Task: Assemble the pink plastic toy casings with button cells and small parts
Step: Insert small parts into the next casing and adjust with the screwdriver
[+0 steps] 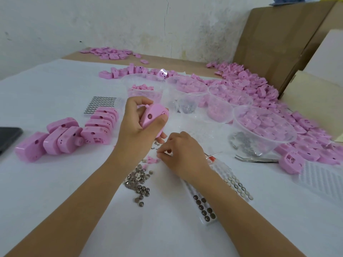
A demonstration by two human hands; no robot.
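My left hand point(136, 125) grips a pink toy casing point(155, 115) and holds it above the white table top. Just below it my right hand point(181, 153) is down at the table with thumb and fingertips pinched together over small pink and metal parts point(151, 160); what they pinch is too small to tell. Loose button cells point(141, 184) lie in a heap between my forearms. A clear strip tray with button cells point(204, 210) runs under my right wrist. Several pink casings point(65, 136) stand in a group at the left.
Clear plastic bowls point(263, 127) of pink parts and metal bits stand behind my hands. A large heap of pink casings point(269, 93) fills the right side. Tweezers point(258, 159) lie at the right, a dark phone point(8, 136) at the left edge, a full button-cell tray point(102, 104) behind.
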